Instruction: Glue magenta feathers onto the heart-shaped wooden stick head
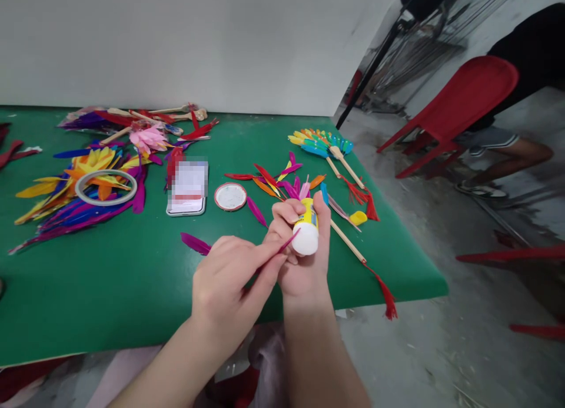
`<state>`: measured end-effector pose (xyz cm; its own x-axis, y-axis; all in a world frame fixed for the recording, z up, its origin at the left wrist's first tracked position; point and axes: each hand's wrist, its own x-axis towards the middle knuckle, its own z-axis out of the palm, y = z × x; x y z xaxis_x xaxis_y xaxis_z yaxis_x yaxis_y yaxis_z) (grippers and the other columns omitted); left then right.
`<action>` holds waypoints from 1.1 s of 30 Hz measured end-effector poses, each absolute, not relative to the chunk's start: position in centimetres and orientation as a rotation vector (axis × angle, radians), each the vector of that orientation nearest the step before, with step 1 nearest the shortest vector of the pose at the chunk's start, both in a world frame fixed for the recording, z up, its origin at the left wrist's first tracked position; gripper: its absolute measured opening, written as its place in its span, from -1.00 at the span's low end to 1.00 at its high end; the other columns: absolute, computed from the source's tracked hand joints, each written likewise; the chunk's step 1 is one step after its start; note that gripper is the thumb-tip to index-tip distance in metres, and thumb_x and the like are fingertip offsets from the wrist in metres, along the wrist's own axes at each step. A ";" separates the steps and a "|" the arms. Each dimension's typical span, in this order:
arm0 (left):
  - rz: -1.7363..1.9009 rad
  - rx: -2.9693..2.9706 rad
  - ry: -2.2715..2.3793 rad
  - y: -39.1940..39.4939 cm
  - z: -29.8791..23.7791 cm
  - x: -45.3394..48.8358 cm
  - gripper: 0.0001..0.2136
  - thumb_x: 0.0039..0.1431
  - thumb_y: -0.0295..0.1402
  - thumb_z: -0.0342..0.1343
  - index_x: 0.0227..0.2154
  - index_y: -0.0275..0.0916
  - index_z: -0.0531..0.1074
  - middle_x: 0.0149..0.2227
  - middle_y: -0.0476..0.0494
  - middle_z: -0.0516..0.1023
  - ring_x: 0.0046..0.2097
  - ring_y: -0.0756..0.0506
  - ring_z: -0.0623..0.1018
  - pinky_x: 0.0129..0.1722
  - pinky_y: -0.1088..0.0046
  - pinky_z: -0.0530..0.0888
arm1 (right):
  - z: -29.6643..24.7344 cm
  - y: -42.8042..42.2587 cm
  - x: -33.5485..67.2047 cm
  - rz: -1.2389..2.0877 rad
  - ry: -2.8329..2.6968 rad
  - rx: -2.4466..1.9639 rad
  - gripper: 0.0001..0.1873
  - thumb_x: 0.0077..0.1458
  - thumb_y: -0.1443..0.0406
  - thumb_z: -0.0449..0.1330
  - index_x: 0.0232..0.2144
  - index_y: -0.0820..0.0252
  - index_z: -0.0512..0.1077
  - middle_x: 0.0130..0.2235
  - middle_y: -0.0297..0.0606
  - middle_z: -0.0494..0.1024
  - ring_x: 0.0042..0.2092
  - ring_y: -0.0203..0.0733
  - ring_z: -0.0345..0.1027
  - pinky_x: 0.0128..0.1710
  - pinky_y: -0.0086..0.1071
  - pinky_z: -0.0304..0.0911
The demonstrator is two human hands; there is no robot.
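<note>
My left hand point(233, 278) pinches a purple feather point(196, 243) by its quill, whose tip touches the open mouth of a small white glue bottle with a yellow label point(306, 228). My right hand point(302, 249) is wrapped round that bottle, holding it tilted toward me above the green table point(132, 290). Just beyond the bottle lie loose red, orange, pink and purple feathers point(273, 181) and a thin wooden stick with a red tassel point(353, 252).
A white lid with a red rim point(230, 196), a phone point(188, 187) and a tape ring point(106, 187) on a feather pile lie left of centre. A finished feather fan point(320, 143) lies at the far right. A seated person on a red chair point(459, 102) is beyond the table's edge.
</note>
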<state>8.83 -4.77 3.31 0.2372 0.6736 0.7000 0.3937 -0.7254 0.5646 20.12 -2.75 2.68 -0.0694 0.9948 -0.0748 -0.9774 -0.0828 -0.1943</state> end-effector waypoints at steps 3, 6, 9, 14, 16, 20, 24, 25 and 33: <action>1.509 2.202 0.958 -4.7 3.4 8.6 -0.87 0.07 -0.52 0.09 -0.34 -0.26 0.50 -0.53 0.02 0.53 -0.47 0.06 0.49 -0.42 0.53 0.44 | 2.7 -2.8 20.2 1.640 -0.119 -0.202 -0.63 0.09 0.04 0.02 -0.58 0.17 0.22 -0.61 -0.52 0.22 -0.73 -0.52 -0.17 -0.87 -0.63 -0.20; 1.494 2.129 0.987 -4.8 3.3 8.7 -0.88 0.07 -0.51 0.10 -0.34 -0.27 0.50 -0.54 0.01 0.51 -0.50 0.07 0.46 -0.45 0.55 0.42 | 2.8 -2.9 20.3 1.627 -0.134 -0.197 -0.68 0.09 0.08 0.03 -0.56 0.15 0.21 -0.62 -0.53 0.21 -0.73 -0.51 -0.16 -0.84 -0.61 -0.14; 1.393 2.118 0.935 -4.9 3.1 8.8 -0.90 0.08 -0.50 0.09 -0.37 -0.29 0.49 -0.58 0.02 0.48 -0.52 0.07 0.42 -0.42 0.51 0.42 | 3.0 -2.9 20.3 1.620 -0.156 -0.174 -0.69 0.10 0.11 -0.02 -0.57 0.14 0.17 -0.63 -0.54 0.20 -0.72 -0.50 -0.16 -0.79 -0.59 -0.11; 1.341 2.133 0.834 -5.0 3.1 8.8 -0.89 0.07 -0.51 0.09 -0.35 -0.26 0.49 -0.57 0.04 0.48 -0.51 0.08 0.41 -0.36 0.50 0.42 | 3.1 -3.1 20.4 1.615 -0.227 -0.167 -0.70 0.11 0.12 -0.06 -0.57 0.14 0.13 -0.64 -0.55 0.19 -0.73 -0.50 -0.19 -0.79 -0.57 -0.16; 1.351 2.141 0.819 -5.0 3.0 8.7 -0.89 0.06 -0.51 0.10 -0.34 -0.27 0.49 -0.59 0.05 0.45 -0.52 0.08 0.39 -0.36 0.51 0.42 | 3.1 -3.1 20.5 1.610 -0.243 -0.174 -0.71 0.11 0.13 -0.05 -0.57 0.13 0.12 -0.64 -0.55 0.20 -0.73 -0.50 -0.19 -0.79 -0.58 -0.17; 1.338 2.171 0.801 -5.0 3.0 8.5 -0.88 0.06 -0.52 0.10 -0.33 -0.27 0.49 -0.58 0.02 0.45 -0.50 0.06 0.39 -0.37 0.49 0.42 | 3.0 -3.1 20.6 1.612 -0.260 -0.171 -0.71 0.10 0.13 -0.03 -0.57 0.13 0.11 -0.64 -0.55 0.21 -0.74 -0.51 -0.19 -0.80 -0.58 -0.20; 1.358 2.241 0.764 -4.9 3.1 8.4 -0.87 0.05 -0.52 0.11 -0.32 -0.28 0.49 -0.55 -0.02 0.47 -0.47 0.04 0.43 -0.39 0.47 0.42 | 2.9 -3.1 20.7 1.615 -0.255 -0.163 -0.70 0.10 0.12 -0.01 -0.57 0.13 0.12 -0.64 -0.56 0.21 -0.75 -0.52 -0.20 -0.81 -0.58 -0.22; 1.364 2.255 0.767 -4.9 3.1 8.3 -0.87 0.05 -0.52 0.11 -0.32 -0.27 0.49 -0.54 -0.02 0.48 -0.47 0.04 0.44 -0.39 0.47 0.42 | 2.9 -3.1 20.7 1.619 -0.252 -0.164 -0.70 0.10 0.11 -0.01 -0.57 0.14 0.12 -0.64 -0.56 0.21 -0.75 -0.52 -0.20 -0.81 -0.58 -0.22; 1.405 2.296 0.808 -4.5 2.9 8.1 -0.84 0.07 -0.51 0.10 -0.27 -0.23 0.48 -0.53 0.00 0.47 -0.45 0.04 0.46 -0.40 0.50 0.43 | 2.8 -3.1 20.7 1.633 -0.242 -0.197 -0.70 0.08 0.11 0.02 -0.56 0.14 0.13 -0.64 -0.56 0.21 -0.74 -0.52 -0.14 -0.80 -0.60 -0.13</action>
<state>8.09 -4.48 2.85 0.3525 0.6197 0.7013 0.2945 -0.7847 0.5454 20.65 -3.07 2.77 -0.0768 0.9969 0.0178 -0.9591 -0.0690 -0.2745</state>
